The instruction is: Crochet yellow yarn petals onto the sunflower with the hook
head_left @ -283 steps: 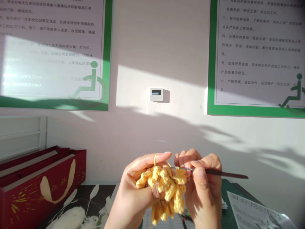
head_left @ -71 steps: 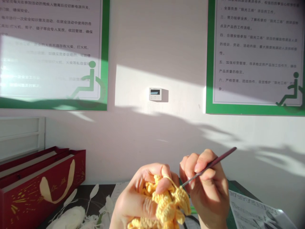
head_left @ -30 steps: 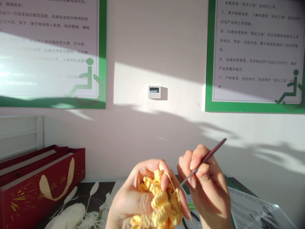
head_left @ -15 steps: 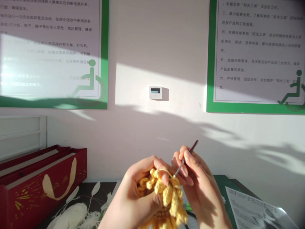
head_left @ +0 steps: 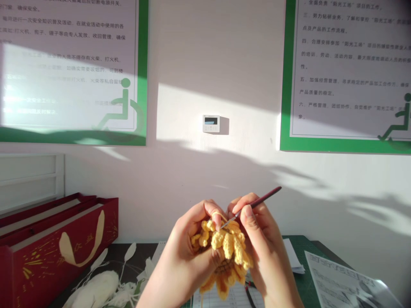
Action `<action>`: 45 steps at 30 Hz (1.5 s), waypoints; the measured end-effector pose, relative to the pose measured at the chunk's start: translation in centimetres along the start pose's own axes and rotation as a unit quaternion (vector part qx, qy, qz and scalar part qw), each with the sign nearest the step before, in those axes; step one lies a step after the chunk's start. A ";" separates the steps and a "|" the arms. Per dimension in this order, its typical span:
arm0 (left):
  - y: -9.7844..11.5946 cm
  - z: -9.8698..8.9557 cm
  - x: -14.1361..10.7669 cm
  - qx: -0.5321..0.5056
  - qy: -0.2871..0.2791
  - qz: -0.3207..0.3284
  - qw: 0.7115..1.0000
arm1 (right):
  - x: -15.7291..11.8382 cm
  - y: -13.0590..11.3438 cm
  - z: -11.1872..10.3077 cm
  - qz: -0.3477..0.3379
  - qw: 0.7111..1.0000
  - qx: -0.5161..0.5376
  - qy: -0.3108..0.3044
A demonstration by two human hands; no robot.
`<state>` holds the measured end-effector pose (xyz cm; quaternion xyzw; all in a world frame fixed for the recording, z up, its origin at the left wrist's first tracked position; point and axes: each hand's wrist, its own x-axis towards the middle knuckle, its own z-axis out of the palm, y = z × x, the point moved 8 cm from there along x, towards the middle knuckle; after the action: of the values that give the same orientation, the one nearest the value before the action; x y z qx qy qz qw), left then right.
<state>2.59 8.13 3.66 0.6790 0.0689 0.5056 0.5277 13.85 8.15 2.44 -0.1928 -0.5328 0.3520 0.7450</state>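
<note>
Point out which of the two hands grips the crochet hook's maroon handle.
The right hand: it pinches the crochet hook, whereas the left hand holds the yellow crocheted piece.

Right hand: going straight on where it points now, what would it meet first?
Most likely the yellow crochet, where the hook points; then perhaps the left hand, though depth is unclear.

Yellow crochet (head_left: 228,246) in left grip (head_left: 189,250), dark-handled hook (head_left: 265,197) in right grip (head_left: 258,231).
</note>
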 end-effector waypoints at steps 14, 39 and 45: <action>0.4 -0.2 -0.1 0.018 0.093 -0.045 0.994 | 0.7 0.8 -0.6 0.027 0.997 0.040 -0.052; 0.0 -0.7 0.3 0.024 0.055 -0.031 0.998 | 0.0 -4.2 -0.9 -0.203 0.974 -0.047 -0.086; -0.2 -0.8 0.2 0.023 0.053 -0.034 0.998 | -0.9 -5.5 -1.0 -0.261 0.955 -0.118 -0.080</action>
<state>2.22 8.87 3.57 0.6607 0.1315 0.5205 0.5246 16.37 3.84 5.18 -0.1051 -0.6606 0.0942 0.7373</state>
